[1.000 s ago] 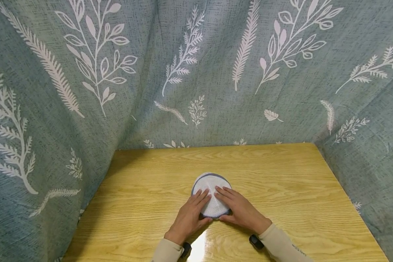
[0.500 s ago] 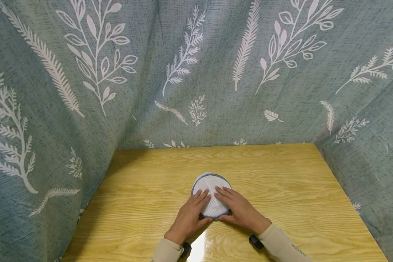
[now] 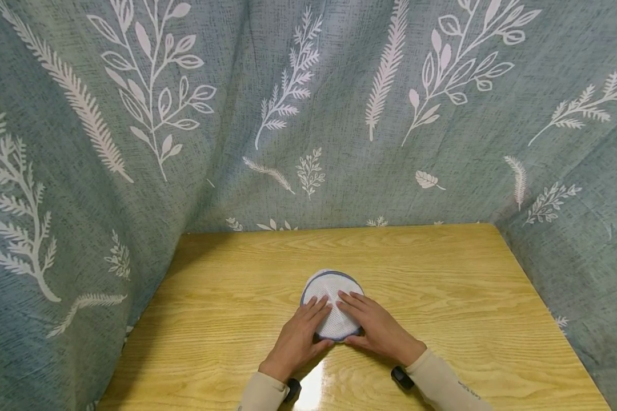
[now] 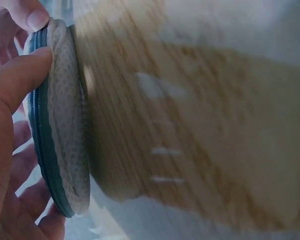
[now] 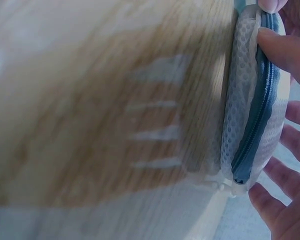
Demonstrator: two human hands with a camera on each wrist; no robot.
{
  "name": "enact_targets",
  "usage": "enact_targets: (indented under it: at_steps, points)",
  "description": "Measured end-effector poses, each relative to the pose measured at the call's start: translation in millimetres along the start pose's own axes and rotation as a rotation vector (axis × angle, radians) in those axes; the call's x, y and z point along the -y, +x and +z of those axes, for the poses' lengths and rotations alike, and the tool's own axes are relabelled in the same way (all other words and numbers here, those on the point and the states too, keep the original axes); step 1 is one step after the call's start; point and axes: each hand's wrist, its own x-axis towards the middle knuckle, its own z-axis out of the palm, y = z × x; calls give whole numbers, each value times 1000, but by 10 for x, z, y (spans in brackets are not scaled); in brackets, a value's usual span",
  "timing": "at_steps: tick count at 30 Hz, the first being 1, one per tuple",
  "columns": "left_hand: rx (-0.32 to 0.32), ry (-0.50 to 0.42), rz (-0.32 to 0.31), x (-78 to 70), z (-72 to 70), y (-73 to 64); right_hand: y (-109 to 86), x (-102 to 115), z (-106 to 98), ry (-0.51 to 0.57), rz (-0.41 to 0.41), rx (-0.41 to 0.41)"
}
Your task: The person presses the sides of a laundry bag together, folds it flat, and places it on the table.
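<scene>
A round white mesh laundry bag with a blue zipped rim lies on the wooden table in the head view. My left hand rests on its left half, fingers extended over the top and the thumb at the near edge. Mirroring it, my right hand lies on the right half. In the left wrist view, the thumb touches the bag's side beside the zip. The right wrist view shows the zip running along the bag's side, with the right thumb on it. Fingers hide part of the bag's top.
The wooden table extends around the bag on all sides. A blue-green curtain with white leaf prints hangs behind it and along both sides. Black wrist devices sit below light sleeves.
</scene>
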Motion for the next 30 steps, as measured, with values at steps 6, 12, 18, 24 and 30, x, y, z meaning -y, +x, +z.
enact_targets:
  at_steps: [6,12,18,24,30]
  points:
    - [5,3,0,-8,1,-1,-9,-6,6,-8,-3,-1]
    - [13,-9,-3,-11,-3,0,-11,-12,19,-16,-11,-13]
    - [10,-8,-4,1,8,3,-2,-8,15,-8,-6,-9]
    - [8,1,-6,12,26,6,-2,0,1,6,12,16]
    - [6,-16,0,16,22,6,4,9,-3,8,19,17]
